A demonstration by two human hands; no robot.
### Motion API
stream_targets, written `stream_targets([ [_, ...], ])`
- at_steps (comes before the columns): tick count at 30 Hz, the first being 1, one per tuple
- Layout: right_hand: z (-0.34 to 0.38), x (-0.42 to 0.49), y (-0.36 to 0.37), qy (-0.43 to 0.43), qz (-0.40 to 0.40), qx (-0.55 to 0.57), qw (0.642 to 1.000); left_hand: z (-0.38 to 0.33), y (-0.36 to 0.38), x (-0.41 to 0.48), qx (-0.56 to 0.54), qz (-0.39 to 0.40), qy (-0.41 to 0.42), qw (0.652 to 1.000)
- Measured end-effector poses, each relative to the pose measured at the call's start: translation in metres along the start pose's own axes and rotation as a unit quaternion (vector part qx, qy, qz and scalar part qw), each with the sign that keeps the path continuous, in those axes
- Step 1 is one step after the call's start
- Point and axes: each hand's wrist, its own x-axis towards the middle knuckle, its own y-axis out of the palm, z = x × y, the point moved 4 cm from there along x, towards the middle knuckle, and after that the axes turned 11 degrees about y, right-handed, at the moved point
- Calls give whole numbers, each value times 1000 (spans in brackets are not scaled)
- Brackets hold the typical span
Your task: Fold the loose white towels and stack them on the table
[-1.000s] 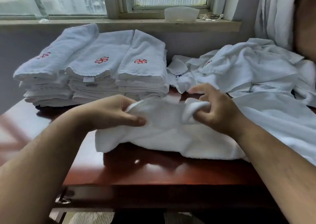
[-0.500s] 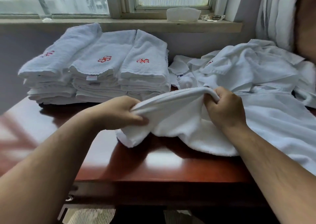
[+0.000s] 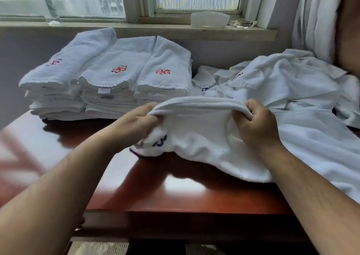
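White towel (image 3: pixel 204 135) held up over table front-centre, doubled hem edge stretched in arc between hands, lower part bunched on wood, dark blue stitching near left corner. Left hand (image 3: pixel 136 124) pinches left end; right hand (image 3: pixel 255 124) fist-grips right end. Loose towels (image 3: pixel 292 83) heaped right. Folded stacks (image 3: pixel 116 83), red emblems, rear left. Glossy reddish-brown table (image 3: pixel 175 192). Windowsill (image 3: pixel 136 28) behind, curtain (image 3: pixel 315 16) right.

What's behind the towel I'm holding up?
Behind the towel, three stacks of folded towels sit left, and a loose pile of towels lies right. The towel hides the nearest stack's lower front and the table surface between it and the pile.
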Motion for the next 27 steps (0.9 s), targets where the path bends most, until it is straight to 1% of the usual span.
stream_targets([
  [1,5,0,-3,-14,8,-3,1000,-3,-5,0,5,-5,5,1000],
  [2,10,0,-3,-29,34,-22,999,-5,-8,0,-1,9,-26,1000],
  [3,16,-2,-2,-46,80,-51,994,-4,-9,-2,-22,43,-94,994],
  [4,22,-7,2,-68,139,-77,985,-3,-7,-7,-34,93,-174,980],
  [5,28,-14,6,-90,202,-95,971,0,-5,-11,-30,144,-227,963],
  [6,33,-23,10,-109,254,-111,955,4,-4,-10,-1,172,-245,954],
  [7,37,-31,13,-129,285,-131,941,6,-3,-6,41,164,-244,955],
  [8,41,-39,14,-149,295,-154,931,5,0,-1,93,143,-226,959],
  [9,45,-45,14,-169,289,-176,926,1,4,4,153,125,-196,960],
  [10,49,-51,12,-186,280,-193,922,-3,10,8,220,132,-159,953],
  [12,57,-64,10,-197,288,-216,912,-8,26,12,341,204,-105,912],
  [13,59,-72,9,-196,308,-230,902,-9,34,12,377,235,-99,890],
  [16,60,-97,4,-189,388,-273,860,1,50,9,464,295,-143,822],
  [17,61,-102,-1,-179,412,-274,850,5,50,10,486,295,-162,807],
  [18,63,-105,-6,-158,437,-272,842,9,50,12,485,291,-176,806],
  [20,68,-105,-17,-87,491,-244,832,10,56,15,487,319,-133,802],
  [22,70,-98,-25,9,537,-203,819,6,61,17,515,335,-116,780],
  [23,66,-93,-28,57,543,-201,813,6,62,19,506,293,-146,798],
  [24,58,-86,-31,101,538,-227,806,5,62,21,524,266,-157,794],
  [25,50,-78,-34,133,517,-282,797,6,64,20,514,242,-186,802],
  [26,44,-71,-38,147,493,-352,782,5,63,18,495,224,-225,809],
  [27,39,-64,-39,130,466,-416,770,4,63,18,485,226,-240,810],
])
